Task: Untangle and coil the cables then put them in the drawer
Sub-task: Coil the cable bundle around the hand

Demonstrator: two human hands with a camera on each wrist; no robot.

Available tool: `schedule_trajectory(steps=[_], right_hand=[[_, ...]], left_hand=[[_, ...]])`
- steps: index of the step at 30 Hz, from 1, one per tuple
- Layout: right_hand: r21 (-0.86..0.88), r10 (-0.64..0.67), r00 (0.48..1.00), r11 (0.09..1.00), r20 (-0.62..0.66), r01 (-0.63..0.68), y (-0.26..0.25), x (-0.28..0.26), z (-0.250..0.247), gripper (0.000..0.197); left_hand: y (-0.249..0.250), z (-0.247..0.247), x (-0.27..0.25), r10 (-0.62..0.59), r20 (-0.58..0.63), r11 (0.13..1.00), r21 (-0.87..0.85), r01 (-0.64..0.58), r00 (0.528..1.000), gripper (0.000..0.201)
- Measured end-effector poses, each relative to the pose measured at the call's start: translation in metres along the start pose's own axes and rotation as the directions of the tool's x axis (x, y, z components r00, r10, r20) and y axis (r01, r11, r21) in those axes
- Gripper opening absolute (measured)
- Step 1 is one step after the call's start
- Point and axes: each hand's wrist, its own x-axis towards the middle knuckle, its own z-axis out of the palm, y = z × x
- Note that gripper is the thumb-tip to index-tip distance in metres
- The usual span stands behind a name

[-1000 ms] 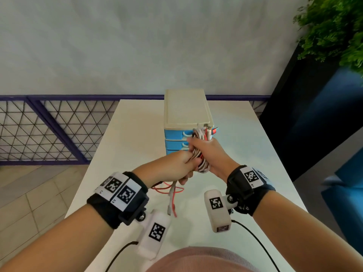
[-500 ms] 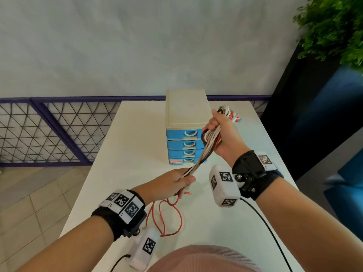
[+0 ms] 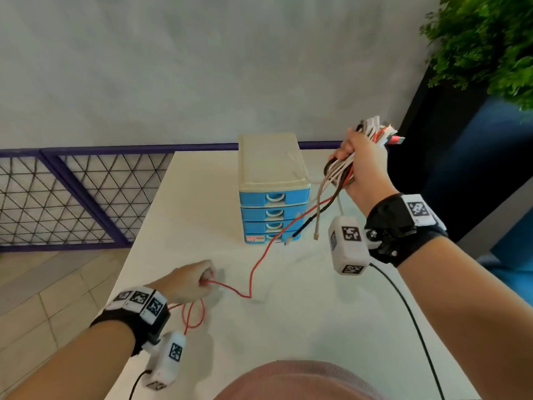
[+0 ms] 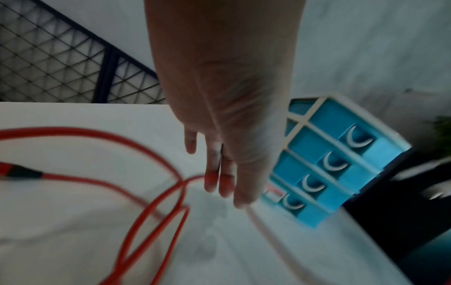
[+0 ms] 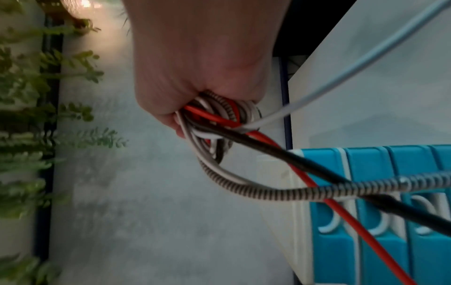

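Observation:
My right hand (image 3: 360, 166) is raised to the right of the blue four-drawer unit (image 3: 274, 197) and grips a tangled bundle of cables (image 3: 340, 171), white, black, braided and red. Their plugs stick out above the fist. In the right wrist view the bundle (image 5: 219, 119) is squeezed in my fist (image 5: 195, 77). A black end (image 3: 300, 232) and a braided end (image 3: 316, 236) hang loose by the drawers. The red cable (image 3: 253, 269) runs from the bundle down across the white table (image 3: 302, 327) to my left hand (image 3: 196, 280), which pinches it low near the tabletop. All drawers (image 4: 336, 164) look closed.
A purple mesh railing (image 3: 72, 197) runs along the far and left side of the table. A dark planter with green foliage (image 3: 484, 44) stands at the right. Loops of red cable (image 4: 156, 204) lie under my left wrist. Black camera leads trail off the near table edge.
My right hand has lifted the bundle up and to the right, past the drawer unit. My left hand has dropped down and left, drawing the red cable out of the bundle.

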Motion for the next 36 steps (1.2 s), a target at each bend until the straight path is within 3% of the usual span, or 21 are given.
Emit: schedule_trajectory(steps=[3, 5, 7, 9, 11, 16, 19, 21, 25, 28, 30, 32, 36], right_hand=[[-0.217, -0.014, 1.0, 0.976, 0.011, 0.016, 0.022, -0.006, 0.006, 0.026], [-0.347, -0.023, 0.999, 0.937, 0.039, 0.035, 0.036, -0.012, 0.009, 0.026], [-0.371, -0.045, 0.996, 0.926, 0.076, 0.07, 0.048, -0.018, 0.011, 0.023], [-0.415, -0.054, 0.995, 0.906, 0.089, 0.086, 0.058, -0.024, 0.014, 0.017], [-0.45, -0.041, 0.996, 0.89, 0.075, 0.071, 0.065, -0.029, 0.016, 0.014], [-0.449, -0.032, 0.999, 0.892, 0.028, 0.041, 0.069, -0.028, 0.01, 0.015], [-0.449, -0.022, 1.0, 0.893, 0.002, 0.021, 0.074, -0.029, 0.004, 0.017], [-0.432, -0.025, 0.999, 0.902, -0.023, 0.013, 0.077, -0.032, 0.003, 0.016], [-0.393, -0.034, 0.998, 0.919, -0.05, 0.011, 0.074, -0.033, 0.005, 0.014], [-0.353, -0.031, 0.999, 0.936, -0.036, 0.016, 0.07, -0.031, 0.006, 0.012], [-0.327, -0.016, 0.999, 0.945, -0.038, 0.003, 0.068, -0.03, 0.005, 0.012], [-0.253, 0.012, 0.999, 0.967, -0.038, -0.021, 0.066, -0.025, 0.001, 0.015], [-0.125, 0.103, 0.994, 0.986, -0.039, -0.107, 0.06, -0.017, -0.008, 0.027]], left_hand=[[0.042, -0.022, 0.008, 0.113, -0.033, 0.989, -0.09, -0.116, 0.993, 0.05], [0.075, -0.038, 0.013, 0.176, -0.161, 0.969, -0.144, -0.199, 0.971, 0.053], [0.107, -0.05, 0.015, 0.21, -0.299, 0.911, -0.286, -0.297, 0.931, 0.057], [0.137, -0.056, 0.014, 0.251, -0.33, 0.812, -0.439, -0.384, 0.91, 0.07], [0.161, -0.055, 0.011, 0.313, -0.303, 0.79, -0.443, -0.424, 0.9, 0.068], [0.18, -0.047, 0.009, 0.253, -0.298, 0.835, -0.413, -0.363, 0.92, 0.043], [0.183, -0.049, 0.008, 0.217, -0.255, 0.93, -0.238, -0.279, 0.942, 0.047], [0.184, -0.05, 0.007, 0.207, -0.232, 0.95, -0.185, -0.252, 0.95, 0.05], [0.184, -0.043, 0.006, 0.244, -0.129, 0.931, -0.246, -0.27, 0.961, 0.027], [0.177, -0.031, 0.011, 0.257, -0.035, 0.95, -0.177, -0.259, 0.966, 0.034], [0.168, -0.031, 0.015, 0.27, -0.023, 0.937, -0.224, -0.268, 0.963, 0.039], [0.158, -0.035, 0.013, 0.314, 0.016, 0.909, -0.295, -0.295, 0.949, 0.032], [0.143, -0.039, 0.006, 0.396, 0.083, 0.778, -0.559, -0.286, 0.914, 0.023]])
